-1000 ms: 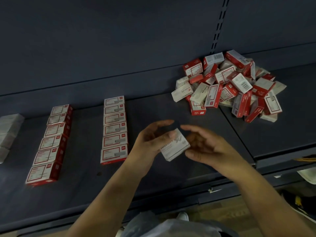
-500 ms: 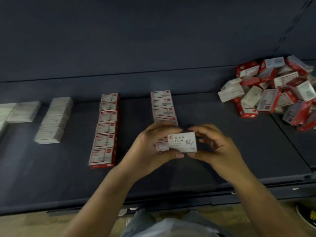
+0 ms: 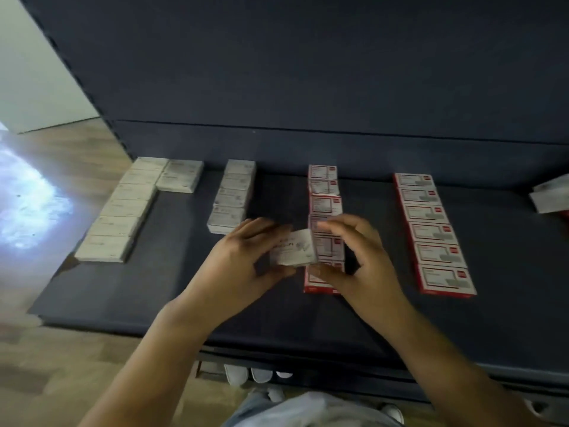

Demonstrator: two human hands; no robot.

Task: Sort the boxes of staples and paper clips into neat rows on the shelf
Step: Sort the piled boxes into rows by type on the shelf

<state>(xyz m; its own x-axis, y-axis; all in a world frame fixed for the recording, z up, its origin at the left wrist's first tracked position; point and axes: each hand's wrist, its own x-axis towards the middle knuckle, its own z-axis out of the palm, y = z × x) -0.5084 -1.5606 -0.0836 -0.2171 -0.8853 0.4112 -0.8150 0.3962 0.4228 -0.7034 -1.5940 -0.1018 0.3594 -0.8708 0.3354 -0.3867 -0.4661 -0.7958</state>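
White clip box (image 3: 295,248) sits pinched between left hand (image 3: 243,263) fingers and right hand (image 3: 360,260) fingertips, red-box row (image 3: 326,208) just beyond them

Motion blur is smearing the small white box (image 3: 294,248) held between the two hands, so its print is not reading clearly. The left hand (image 3: 243,263) is covering that box's left end, and the right hand (image 3: 358,260) is hiding the middle boxes of the left red row (image 3: 325,192) behind it. At the shelf's (image 3: 508,318) right end, a white box (image 3: 551,197) is being cut off by the picture's edge. Labels on the white rows (image 3: 123,208) near the shelf's left edge are staying too faint to read.
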